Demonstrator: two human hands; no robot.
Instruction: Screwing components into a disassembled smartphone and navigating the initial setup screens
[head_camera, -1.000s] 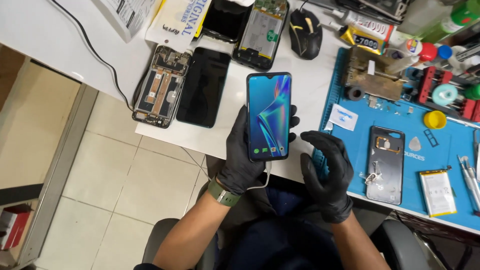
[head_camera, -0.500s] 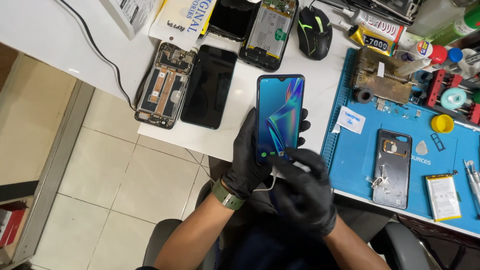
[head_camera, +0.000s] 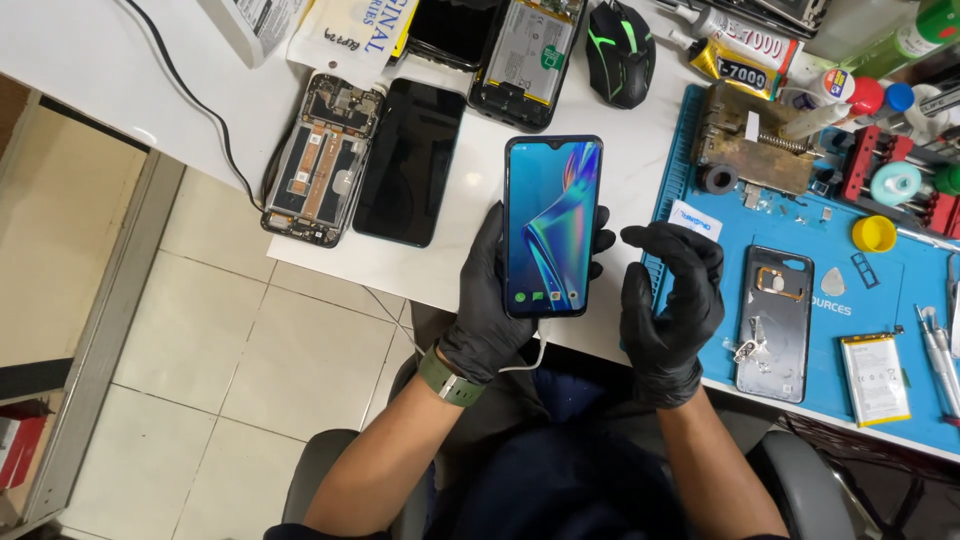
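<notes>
Desk: white desk (head_camera: 150, 70) over a tiled floor, with a blue work mat (head_camera: 880, 390) on its right side.
Lit phone: the lit phone (head_camera: 550, 225) stands upright above the desk edge, screen facing up, a white cable (head_camera: 530, 355) at its lower end.
Left hand: black-gloved left hand (head_camera: 495, 305) wraps the lit phone from behind, fingers showing at both sides; green watch (head_camera: 447, 380) on the wrist.
Right hand: gloved right hand (head_camera: 672, 295) is just beside the lit phone, holding nothing, fingers curled loosely, palm turned towards it.
</notes>
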